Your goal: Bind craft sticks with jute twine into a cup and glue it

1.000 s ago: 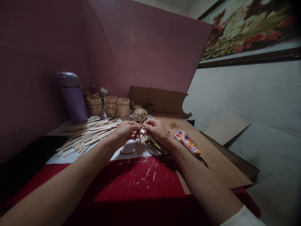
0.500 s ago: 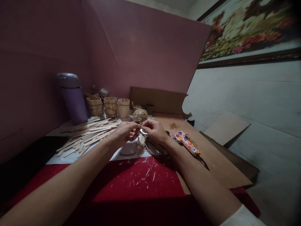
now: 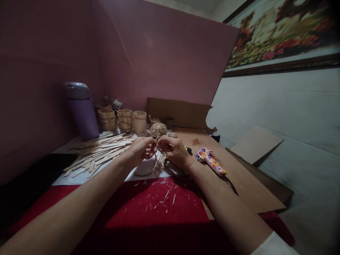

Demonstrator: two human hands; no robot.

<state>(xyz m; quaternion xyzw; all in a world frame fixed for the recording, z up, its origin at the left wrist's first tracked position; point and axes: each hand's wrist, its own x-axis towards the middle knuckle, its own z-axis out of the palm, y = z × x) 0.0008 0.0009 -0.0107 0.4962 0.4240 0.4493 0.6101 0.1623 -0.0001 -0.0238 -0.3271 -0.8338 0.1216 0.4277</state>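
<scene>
Nearest is a red cloth with little wood bits on it. Above it two bare arms reach in and meet. The left hand and the right hand are close together, fingers pinched shut on a thin string. Its loose ends hang down between them, and the hands seem held up so it hangs free. A heap of flat wood sticks lies left on a white sheet, easy to reach. A flowery glue gun lies right on cardboard. Just behind the hands sits a ball of string, then three small stick cups and a purple flask by the wall.
</scene>
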